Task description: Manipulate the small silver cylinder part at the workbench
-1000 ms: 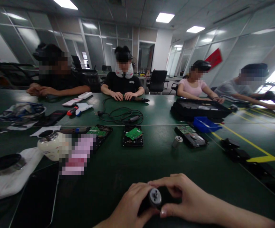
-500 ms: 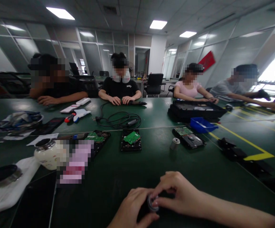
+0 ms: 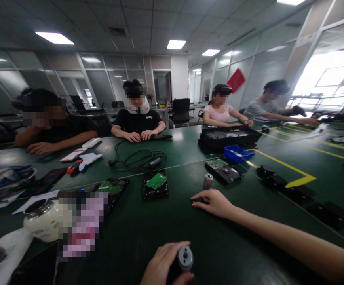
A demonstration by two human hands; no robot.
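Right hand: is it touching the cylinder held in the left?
Apart: the head view shows green tabletop between the right hand and the cylinder in the left hand.

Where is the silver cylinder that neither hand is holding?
In the head view, the silver cylinder stands right of centre on the table, just beyond the right hand and by the near left corner of the hard drive.

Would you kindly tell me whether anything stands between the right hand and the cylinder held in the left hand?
Only the left hand itself: its fingers curl around the far side of the cylinder, though the end facing the camera is uncovered. Otherwise, just green tabletop shows between it and the right hand.
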